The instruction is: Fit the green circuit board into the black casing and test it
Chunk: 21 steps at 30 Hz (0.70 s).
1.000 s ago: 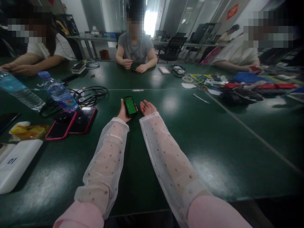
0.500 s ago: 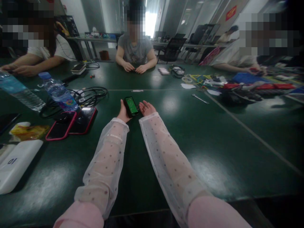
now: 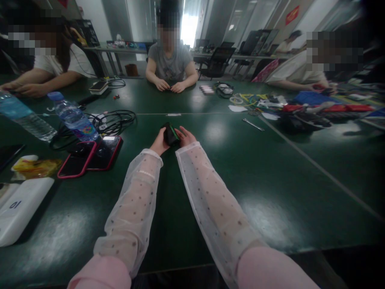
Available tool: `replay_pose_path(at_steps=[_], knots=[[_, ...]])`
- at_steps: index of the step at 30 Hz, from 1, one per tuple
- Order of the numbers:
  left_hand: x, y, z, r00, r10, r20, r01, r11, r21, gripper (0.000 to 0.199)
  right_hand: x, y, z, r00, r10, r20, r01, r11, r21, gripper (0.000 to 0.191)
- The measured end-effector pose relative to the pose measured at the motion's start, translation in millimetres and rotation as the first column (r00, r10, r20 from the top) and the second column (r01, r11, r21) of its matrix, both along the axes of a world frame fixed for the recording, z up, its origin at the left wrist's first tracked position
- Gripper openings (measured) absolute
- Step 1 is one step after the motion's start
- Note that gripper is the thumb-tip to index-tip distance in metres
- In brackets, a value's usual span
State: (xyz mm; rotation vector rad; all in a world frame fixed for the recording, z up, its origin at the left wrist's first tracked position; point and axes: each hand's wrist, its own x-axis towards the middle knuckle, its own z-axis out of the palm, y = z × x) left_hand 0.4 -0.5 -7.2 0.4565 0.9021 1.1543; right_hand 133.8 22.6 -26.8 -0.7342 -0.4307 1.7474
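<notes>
My left hand (image 3: 161, 143) is closed round a small black device with a green face (image 3: 171, 135), which looks like a circuit board in a case. The device is tilted on its side, so its dark back and side show most and only a strip of green is seen along its right edge. My right hand (image 3: 187, 137) is at the right edge of the device, fingers apart and slightly bent. Whether its fingertips touch the device I cannot tell. Sheer white dotted sleeves cover both forearms.
Left are two phones (image 3: 76, 160) in red-pink cases, a blue-capped bottle (image 3: 72, 116), a bigger bottle (image 3: 27, 116), coiled black cable (image 3: 120, 120) and a white case (image 3: 24, 212). A wrench (image 3: 253, 125) and piled cables (image 3: 255, 100) lie right. Several people sit around the green table (image 3: 285, 192).
My left hand has turned the device, so its green face now points right, toward my right hand, rather than up. My right hand has shifted only slightly.
</notes>
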Motion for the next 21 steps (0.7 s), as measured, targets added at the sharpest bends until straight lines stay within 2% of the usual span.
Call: replay_pose_path(at_steps=[3, 5, 13, 16, 21], knots=[[4, -1, 0.0, 0.991, 0.037, -0.13, -0.038, 0.999, -0.009, 0.02, 1, 1, 0.4, 0.998, 0.038, 0.045, -0.035, 0.998, -0.057, 0.016], [6, -2, -0.5, 0.981, 0.038, -0.188, -0.032, 0.999, 0.036, 0.015, 2, 2, 0.7, 0.997, 0.044, 0.07, -0.039, 0.997, -0.068, 0.019], [5, -7, 9.1, 0.903, -0.009, -0.429, 0.087, 0.983, 0.161, 0.028, -4, 0, 6.0, 0.995, 0.012, 0.103, -0.008, 0.999, -0.033, 0.024], [8, -7, 13.6, 0.867, 0.039, -0.497, 0.06, 0.981, 0.183, 0.033, -7, -2, 10.3, 0.997, -0.014, 0.076, 0.018, 0.999, -0.05, 0.026], [13, -12, 21.8, 0.819, 0.175, -0.546, 0.003, 0.951, 0.309, 0.033, -9, -6, 15.1, 0.999, -0.027, 0.043, 0.031, 0.996, -0.084, 0.025]])
